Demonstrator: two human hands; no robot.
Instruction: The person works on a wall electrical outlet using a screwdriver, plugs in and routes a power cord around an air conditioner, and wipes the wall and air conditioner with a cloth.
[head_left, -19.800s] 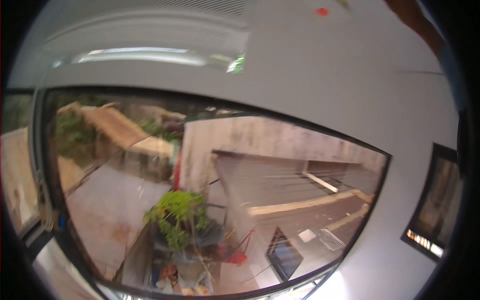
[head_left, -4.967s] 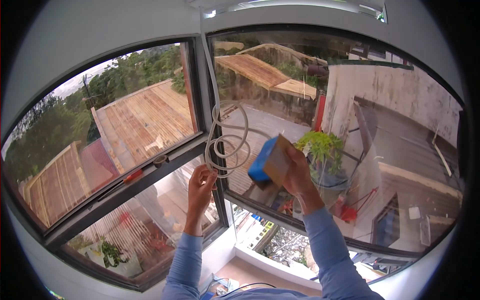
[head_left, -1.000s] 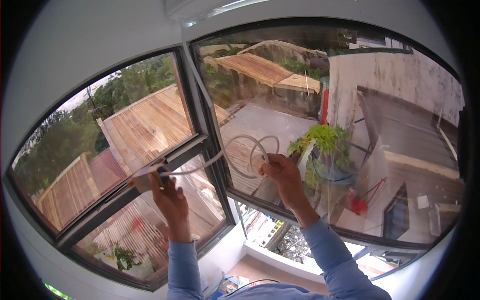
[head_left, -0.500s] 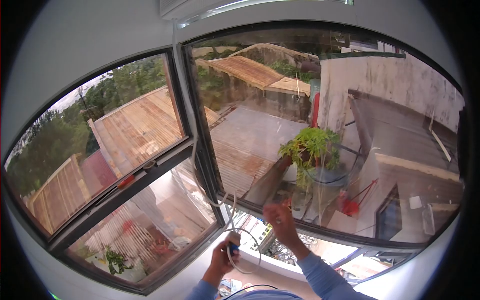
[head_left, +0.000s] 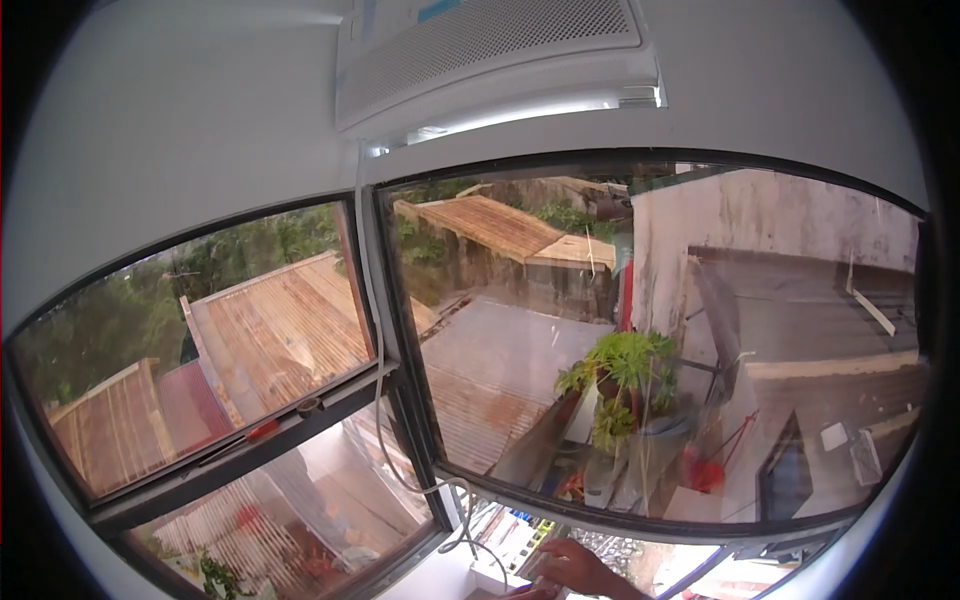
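A pale cable runs down the corner between the two windows and loops at the lower middle, its lower end passing close to my hands. At the bottom edge my right hand has its fingers bent, and what lies under them is too hidden to name. Just left of it, a small part of my left hand shows at the frame's edge. Its fingers and anything in them are cut off.
An air conditioner hangs above the large window. On the left window's middle rail lie a roll of tape and a red-handled tool. Roofs and a potted plant stand outside.
The view has tilted up, showing more of the air conditioner. Both hands have dropped toward the bottom edge and come closer together. The cable loop hangs lower, and the small block is out of sight.
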